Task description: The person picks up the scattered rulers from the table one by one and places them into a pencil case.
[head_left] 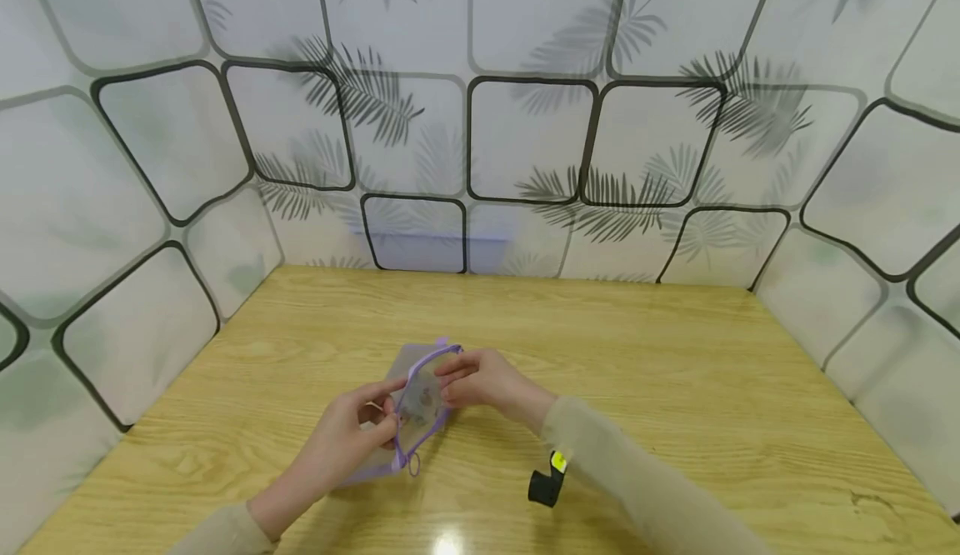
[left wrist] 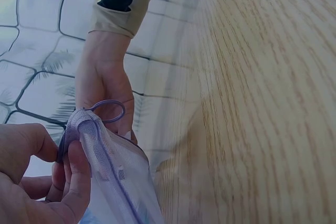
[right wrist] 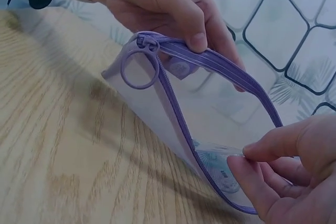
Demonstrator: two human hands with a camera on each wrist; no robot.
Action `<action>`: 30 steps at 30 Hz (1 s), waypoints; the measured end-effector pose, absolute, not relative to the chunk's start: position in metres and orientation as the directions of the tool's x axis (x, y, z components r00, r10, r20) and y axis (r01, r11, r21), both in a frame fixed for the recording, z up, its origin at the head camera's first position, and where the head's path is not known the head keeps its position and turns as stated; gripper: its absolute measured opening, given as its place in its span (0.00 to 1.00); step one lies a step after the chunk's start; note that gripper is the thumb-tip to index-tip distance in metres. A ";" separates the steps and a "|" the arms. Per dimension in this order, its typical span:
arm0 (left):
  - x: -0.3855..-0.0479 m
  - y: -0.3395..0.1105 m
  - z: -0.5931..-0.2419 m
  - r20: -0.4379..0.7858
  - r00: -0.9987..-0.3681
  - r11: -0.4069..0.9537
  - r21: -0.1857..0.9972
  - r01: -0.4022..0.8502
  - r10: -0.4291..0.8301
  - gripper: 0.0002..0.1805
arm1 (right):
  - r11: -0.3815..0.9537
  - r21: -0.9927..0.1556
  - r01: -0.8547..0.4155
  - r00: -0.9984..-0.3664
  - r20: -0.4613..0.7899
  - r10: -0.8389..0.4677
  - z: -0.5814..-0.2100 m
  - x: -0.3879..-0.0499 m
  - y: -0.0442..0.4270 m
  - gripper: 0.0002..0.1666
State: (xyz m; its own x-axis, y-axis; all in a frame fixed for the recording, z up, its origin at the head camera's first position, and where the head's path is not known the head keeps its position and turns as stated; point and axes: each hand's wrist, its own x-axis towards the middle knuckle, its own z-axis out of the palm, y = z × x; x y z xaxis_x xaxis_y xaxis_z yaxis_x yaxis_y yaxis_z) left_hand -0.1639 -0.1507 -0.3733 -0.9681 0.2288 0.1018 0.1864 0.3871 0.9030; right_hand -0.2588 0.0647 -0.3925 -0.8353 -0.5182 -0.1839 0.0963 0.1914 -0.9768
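Observation:
A translucent pouch (head_left: 397,363) with a purple zipper (right wrist: 220,66) lies tilted on the table, its mouth unzipped and spread wide. A round purple pull ring (right wrist: 139,70) hangs from the zipper's end. My left hand (head_left: 348,426) pinches one side of the mouth between thumb and fingers. At the opposite side, my right hand (head_left: 483,384) has its fingertips in the opening. Thumb and forefinger pinch the edge of a small clear packet (right wrist: 218,171) with a teal pattern, partly inside the pouch. The packet's contents are not clear.
The wooden table (head_left: 637,355) extends around the pouch, bounded by patterned curtain-like walls (head_left: 525,138) at the back and sides. A black device (head_left: 546,487) with a yellow patch sits at my right sleeve.

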 end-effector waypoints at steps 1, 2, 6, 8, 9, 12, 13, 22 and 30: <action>-0.164 -0.151 -0.373 0.099 -0.969 0.388 0.903 0.184 0.228 0.29 | 0.171 -0.978 0.121 -0.835 -0.193 -0.515 -0.393 -0.259 0.064 0.25; -0.164 -0.151 -0.373 0.099 -0.969 0.389 0.903 0.183 0.227 0.29 | 0.151 -0.978 0.145 -0.835 -0.202 -0.511 -0.393 -0.259 0.064 0.25; -0.164 -0.150 -0.372 0.106 -0.967 0.383 0.904 0.190 0.231 0.29 | 0.103 -0.974 0.201 -0.848 -0.226 -0.480 -0.393 -0.259 0.064 0.24; -0.164 -0.150 -0.371 0.113 -0.966 0.381 0.903 0.197 0.232 0.29 | 0.099 -0.974 0.204 -0.857 -0.227 -0.462 -0.393 -0.260 0.065 0.24; -0.164 -0.150 -0.371 0.116 -0.966 0.379 0.904 0.199 0.232 0.29 | 0.102 -0.974 0.204 -0.862 -0.228 -0.453 -0.392 -0.261 0.066 0.23; -0.164 -0.149 -0.370 0.121 -0.966 0.382 0.901 0.204 0.230 0.29 | 0.113 -0.973 0.202 -0.870 -0.231 -0.436 -0.391 -0.262 0.067 0.23; -0.164 -0.149 -0.370 0.122 -0.965 0.383 0.901 0.206 0.231 0.29 | 0.116 -0.972 0.202 -0.872 -0.233 -0.430 -0.391 -0.263 0.068 0.23; -0.164 -0.149 -0.373 0.119 -0.963 0.374 0.904 0.205 0.241 0.29 | 0.119 -0.974 0.193 -0.883 -0.225 -0.411 -0.394 -0.262 0.066 0.24; -0.164 -0.150 -0.374 0.104 -0.965 0.364 0.912 0.189 0.242 0.29 | 0.235 -0.972 -0.002 -0.890 -0.106 -0.443 -0.400 -0.257 0.059 0.23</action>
